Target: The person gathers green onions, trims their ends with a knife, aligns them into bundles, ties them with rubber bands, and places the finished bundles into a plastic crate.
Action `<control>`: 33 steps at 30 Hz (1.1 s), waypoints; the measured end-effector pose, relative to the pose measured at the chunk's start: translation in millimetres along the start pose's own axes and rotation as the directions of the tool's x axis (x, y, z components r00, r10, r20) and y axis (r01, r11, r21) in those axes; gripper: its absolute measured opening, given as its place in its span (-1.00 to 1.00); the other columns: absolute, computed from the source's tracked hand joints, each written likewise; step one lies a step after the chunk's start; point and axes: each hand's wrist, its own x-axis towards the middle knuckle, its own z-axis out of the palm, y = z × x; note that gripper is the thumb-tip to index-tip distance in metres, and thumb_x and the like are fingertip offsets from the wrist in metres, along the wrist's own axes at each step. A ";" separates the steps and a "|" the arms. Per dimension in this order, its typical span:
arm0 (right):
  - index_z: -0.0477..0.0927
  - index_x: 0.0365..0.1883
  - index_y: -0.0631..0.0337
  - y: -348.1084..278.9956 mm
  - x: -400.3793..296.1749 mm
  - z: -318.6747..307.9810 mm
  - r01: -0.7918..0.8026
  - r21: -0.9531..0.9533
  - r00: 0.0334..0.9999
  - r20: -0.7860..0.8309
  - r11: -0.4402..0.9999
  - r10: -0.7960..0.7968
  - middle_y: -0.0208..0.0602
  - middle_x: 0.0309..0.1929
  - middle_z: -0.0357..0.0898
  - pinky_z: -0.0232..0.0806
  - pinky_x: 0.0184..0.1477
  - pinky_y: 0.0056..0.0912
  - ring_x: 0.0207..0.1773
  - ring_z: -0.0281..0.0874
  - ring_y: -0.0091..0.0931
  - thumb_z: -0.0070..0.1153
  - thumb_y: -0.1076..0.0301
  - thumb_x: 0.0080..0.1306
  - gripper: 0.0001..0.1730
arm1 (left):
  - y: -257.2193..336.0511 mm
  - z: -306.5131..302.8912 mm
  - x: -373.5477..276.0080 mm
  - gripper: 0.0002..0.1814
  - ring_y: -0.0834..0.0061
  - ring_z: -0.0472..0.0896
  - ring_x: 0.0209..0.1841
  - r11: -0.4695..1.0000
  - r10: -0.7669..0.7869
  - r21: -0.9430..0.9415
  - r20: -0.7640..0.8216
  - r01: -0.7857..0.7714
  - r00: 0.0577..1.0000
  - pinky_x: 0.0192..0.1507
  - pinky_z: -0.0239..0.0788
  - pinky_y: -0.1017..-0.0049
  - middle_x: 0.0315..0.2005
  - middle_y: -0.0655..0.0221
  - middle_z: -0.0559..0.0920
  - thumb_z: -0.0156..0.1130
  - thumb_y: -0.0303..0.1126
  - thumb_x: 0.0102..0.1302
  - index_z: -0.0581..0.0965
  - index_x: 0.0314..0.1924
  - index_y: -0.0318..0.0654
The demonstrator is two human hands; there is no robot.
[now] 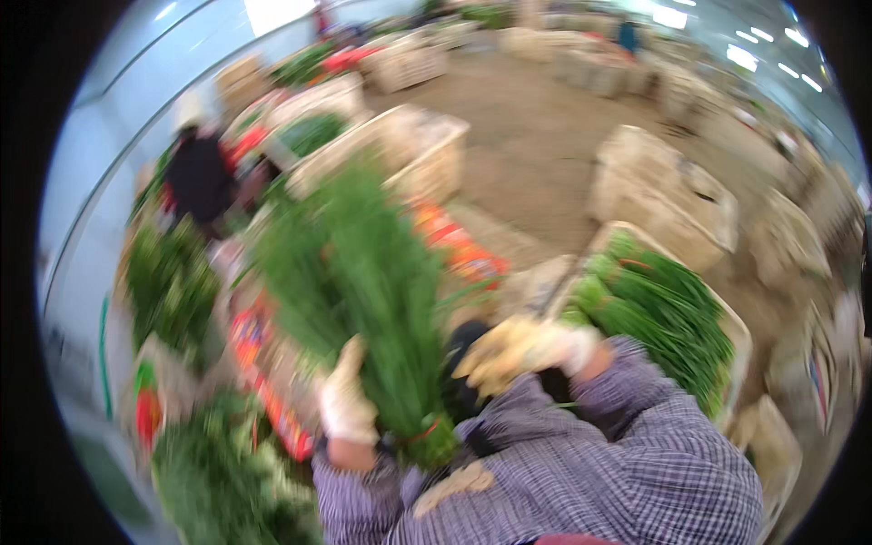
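A large bunch of chive-like greens (381, 300) stands before me, its leaf tips pointing away and its cut ends by my lap. A red tie (428, 430) circles it near the base. My left hand (349, 395), in a pale work glove, holds the bunch at its left side, thumb along the leaves; the fingers behind are hidden. In a yellowish glove, my right hand (521, 351) hovers over my lap, right of the bunch, fingers spread and nothing visible in it. Motion blurs both hands and the leaves.
To my right stands a pale plastic crate (739, 334) of bundled greens. More crates (654, 197) sit beyond it. Loose greens (225, 470) are heaped at lower left, beside a red printed sack (272, 402). A person in dark clothing (197, 174) is at far left, near the wall.
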 end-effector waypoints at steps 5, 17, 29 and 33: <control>0.26 0.30 0.35 56.9 25.4 52.9 -0.030 -0.205 0.929 -0.367 0.978 -0.049 -0.02 0.13 0.51 0.31 0.15 -0.33 0.13 0.48 -0.33 0.33 -0.15 0.05 0.02 | -20.8 58.8 -3.0 -0.40 0.28 0.51 0.05 0.932 -0.259 -0.087 0.517 0.351 0.816 0.14 0.35 0.22 0.09 0.30 0.52 0.06 0.00 0.40 0.35 0.28 -0.23; 0.58 -0.04 0.23 88.8 -12.8 64.8 0.419 0.835 0.836 -0.508 0.357 0.208 -0.33 -0.20 0.68 0.49 -0.11 -0.41 -0.26 0.63 -0.50 0.22 0.02 0.27 -0.53 | 27.4 71.6 -43.9 -0.39 0.18 0.38 0.22 0.641 0.081 0.546 0.650 -0.539 0.756 0.30 0.14 0.30 0.24 0.11 0.41 0.11 -0.22 0.40 0.25 0.33 -0.41; 0.48 0.09 0.32 59.5 -11.6 55.4 0.429 0.560 0.775 -0.631 0.709 0.029 -0.34 -0.09 0.61 0.45 -0.12 -0.44 -0.18 0.56 -0.54 0.20 0.04 0.29 -0.43 | -4.4 71.4 -31.3 -0.38 0.29 0.43 0.12 0.756 0.031 0.513 0.592 -0.406 0.805 0.21 0.24 0.33 0.14 0.22 0.46 0.15 -0.16 0.38 0.29 0.31 -0.35; 0.40 0.16 0.37 38.2 1.7 62.9 0.274 0.339 0.865 -0.497 0.900 -0.076 -0.35 -0.09 0.54 0.30 0.08 -0.44 -0.01 0.42 -0.56 0.21 -0.10 0.25 -0.25 | -13.6 72.9 -27.3 -0.38 0.33 0.45 0.09 0.784 0.037 0.488 0.580 -0.384 0.814 0.18 0.27 0.34 0.11 0.26 0.47 0.16 -0.14 0.37 0.30 0.30 -0.33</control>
